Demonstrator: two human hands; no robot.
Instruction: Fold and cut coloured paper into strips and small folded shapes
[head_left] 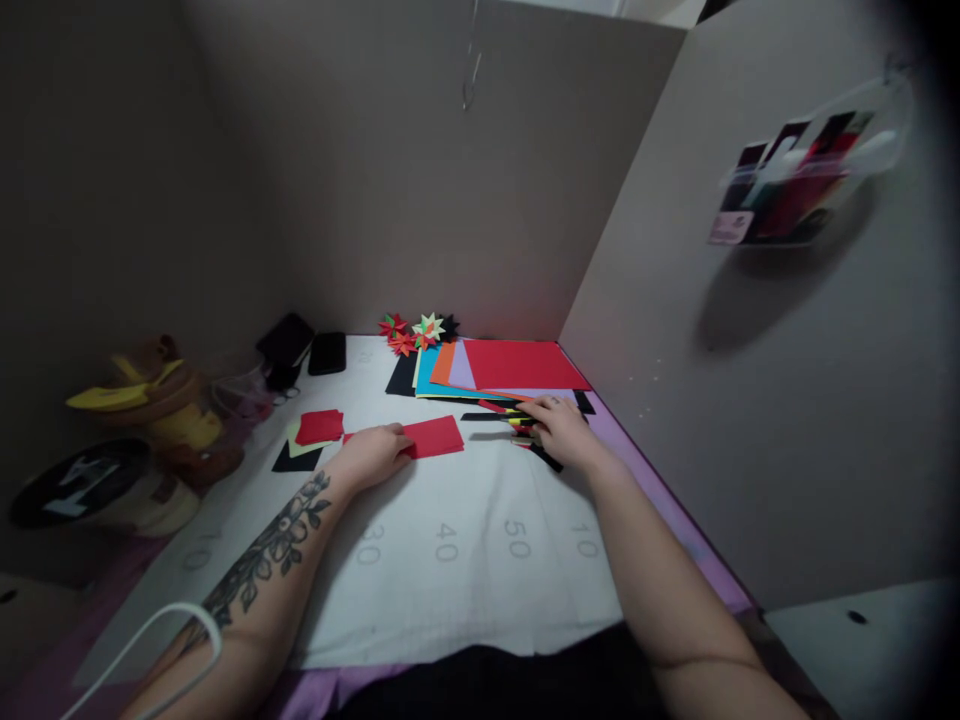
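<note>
A red paper strip point(436, 437) lies flat on the white numbered cloth. Over its left end rests my left hand point(373, 455), with its fingers closed together on the paper. To the right, my right hand point(559, 428) is curled over what look like scissors point(489, 436), their thin grey blade pointing left and partly blurred. Black and yellow parts and several paper scraps point(546, 458) show beneath and beside the fingers. Small red paper squares point(319, 427) lie left of my left hand, above pale green and black pieces point(298, 459).
Coloured sheets point(525, 366), red on top, are stacked at the back. Behind them sit several folded paper stars point(429, 328). A black phone point(328, 353) lies back left, near a yellow and brown pot point(180, 420) and a lidded tub point(97, 490). A clear holder point(795, 190) hangs on the right wall.
</note>
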